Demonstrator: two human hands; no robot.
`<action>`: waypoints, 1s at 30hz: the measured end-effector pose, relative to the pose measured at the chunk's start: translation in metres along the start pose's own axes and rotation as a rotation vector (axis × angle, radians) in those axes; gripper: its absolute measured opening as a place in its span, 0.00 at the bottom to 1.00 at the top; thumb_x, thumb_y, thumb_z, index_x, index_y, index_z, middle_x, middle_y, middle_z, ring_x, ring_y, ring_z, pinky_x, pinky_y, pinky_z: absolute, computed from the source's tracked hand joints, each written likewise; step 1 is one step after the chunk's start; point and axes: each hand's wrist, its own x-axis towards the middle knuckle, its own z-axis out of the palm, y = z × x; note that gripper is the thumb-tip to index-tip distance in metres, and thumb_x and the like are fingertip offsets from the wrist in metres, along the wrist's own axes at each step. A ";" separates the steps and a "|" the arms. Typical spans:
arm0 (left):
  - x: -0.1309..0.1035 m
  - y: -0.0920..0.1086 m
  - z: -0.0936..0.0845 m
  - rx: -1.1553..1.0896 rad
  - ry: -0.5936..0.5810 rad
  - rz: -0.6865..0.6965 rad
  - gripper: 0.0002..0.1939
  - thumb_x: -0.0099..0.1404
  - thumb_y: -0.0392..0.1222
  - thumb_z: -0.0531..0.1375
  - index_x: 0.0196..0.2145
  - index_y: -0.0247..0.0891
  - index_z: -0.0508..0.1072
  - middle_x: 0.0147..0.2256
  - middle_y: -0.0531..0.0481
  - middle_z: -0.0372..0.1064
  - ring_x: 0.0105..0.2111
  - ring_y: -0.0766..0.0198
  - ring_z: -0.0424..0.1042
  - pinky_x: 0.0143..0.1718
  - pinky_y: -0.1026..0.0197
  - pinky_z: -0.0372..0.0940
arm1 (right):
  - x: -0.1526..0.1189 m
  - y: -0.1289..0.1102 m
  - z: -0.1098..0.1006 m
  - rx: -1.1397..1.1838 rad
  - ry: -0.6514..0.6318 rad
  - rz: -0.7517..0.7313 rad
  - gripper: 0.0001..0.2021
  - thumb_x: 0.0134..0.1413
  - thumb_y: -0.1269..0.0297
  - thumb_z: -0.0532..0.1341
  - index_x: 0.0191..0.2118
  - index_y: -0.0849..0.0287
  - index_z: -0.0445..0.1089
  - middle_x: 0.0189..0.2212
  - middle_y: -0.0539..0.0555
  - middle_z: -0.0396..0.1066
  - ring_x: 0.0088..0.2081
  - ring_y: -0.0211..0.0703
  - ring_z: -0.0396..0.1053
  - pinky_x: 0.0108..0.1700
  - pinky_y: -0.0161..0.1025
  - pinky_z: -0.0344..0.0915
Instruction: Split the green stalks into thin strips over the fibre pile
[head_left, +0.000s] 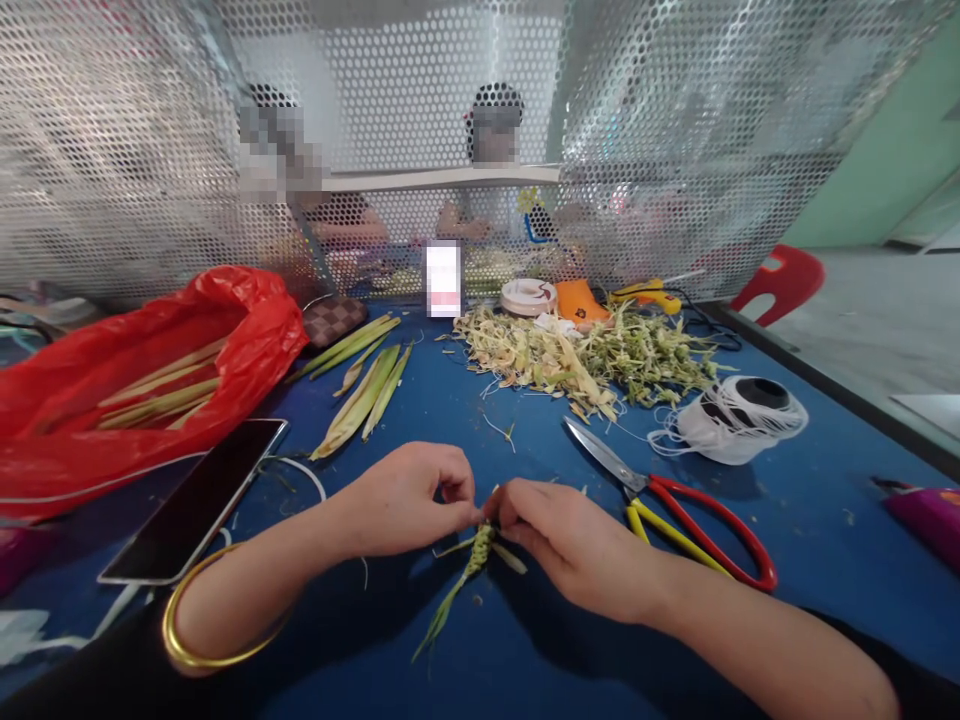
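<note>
Braided leaf piece (481, 550), yellow-green, knobbly, tapering into loose strands (440, 622). Right hand (574, 540) pinches its upper end; left hand (409, 498), fingertips together, hold indiscernible.

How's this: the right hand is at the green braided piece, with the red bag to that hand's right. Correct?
Wrong side: the head view shows the red bag to the left of the right hand, which is at the green braided piece.
</note>
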 end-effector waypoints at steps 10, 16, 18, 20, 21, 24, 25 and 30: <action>0.001 -0.006 0.019 -0.369 0.002 -0.087 0.10 0.55 0.41 0.59 0.20 0.35 0.71 0.25 0.52 0.70 0.26 0.68 0.66 0.28 0.66 0.60 | 0.001 0.001 0.001 -0.010 0.001 0.000 0.06 0.60 0.74 0.50 0.35 0.58 0.61 0.33 0.53 0.67 0.34 0.40 0.64 0.37 0.37 0.61; 0.001 -0.009 0.024 -0.603 0.013 -0.138 0.12 0.55 0.43 0.61 0.19 0.35 0.69 0.23 0.52 0.68 0.22 0.70 0.64 0.24 0.67 0.59 | 0.001 0.000 -0.001 0.005 -0.004 0.013 0.06 0.60 0.74 0.51 0.32 0.58 0.60 0.32 0.52 0.65 0.33 0.38 0.63 0.36 0.36 0.61; 0.002 -0.009 0.025 -0.605 0.063 -0.087 0.13 0.55 0.41 0.62 0.17 0.34 0.67 0.26 0.52 0.68 0.23 0.70 0.65 0.25 0.67 0.59 | 0.001 -0.001 -0.002 0.000 -0.009 0.015 0.07 0.59 0.73 0.51 0.31 0.58 0.59 0.31 0.52 0.64 0.32 0.38 0.62 0.35 0.35 0.60; 0.002 -0.009 0.024 -0.642 0.034 -0.089 0.13 0.55 0.41 0.62 0.18 0.34 0.66 0.27 0.52 0.69 0.23 0.71 0.66 0.25 0.67 0.59 | 0.001 -0.002 -0.003 -0.007 -0.014 0.011 0.07 0.59 0.73 0.51 0.30 0.58 0.59 0.31 0.52 0.64 0.32 0.38 0.61 0.35 0.35 0.60; 0.002 -0.009 0.024 -0.672 0.002 -0.116 0.13 0.56 0.42 0.61 0.19 0.34 0.67 0.27 0.52 0.70 0.22 0.71 0.66 0.24 0.67 0.59 | 0.002 -0.002 -0.004 -0.011 -0.017 0.010 0.07 0.59 0.74 0.51 0.30 0.58 0.59 0.31 0.52 0.63 0.31 0.38 0.61 0.34 0.35 0.60; 0.001 -0.008 0.025 -0.730 -0.060 -0.206 0.13 0.59 0.46 0.60 0.23 0.35 0.68 0.21 0.54 0.69 0.20 0.71 0.68 0.23 0.67 0.60 | 0.002 -0.003 -0.005 -0.011 -0.026 0.011 0.07 0.58 0.75 0.52 0.31 0.59 0.60 0.31 0.51 0.64 0.31 0.37 0.62 0.35 0.35 0.61; 0.001 -0.008 0.026 -0.739 -0.064 -0.216 0.12 0.59 0.47 0.60 0.24 0.35 0.68 0.20 0.55 0.69 0.21 0.70 0.69 0.24 0.67 0.60 | 0.002 -0.003 -0.005 -0.007 -0.028 0.012 0.07 0.58 0.76 0.52 0.31 0.59 0.60 0.31 0.51 0.64 0.32 0.37 0.62 0.35 0.35 0.61; 0.003 -0.010 0.030 -0.842 -0.071 -0.257 0.11 0.58 0.46 0.60 0.26 0.34 0.71 0.24 0.52 0.72 0.23 0.69 0.70 0.29 0.64 0.64 | 0.001 -0.003 -0.005 0.019 -0.017 0.020 0.07 0.57 0.76 0.54 0.31 0.58 0.62 0.33 0.51 0.65 0.33 0.36 0.63 0.37 0.34 0.61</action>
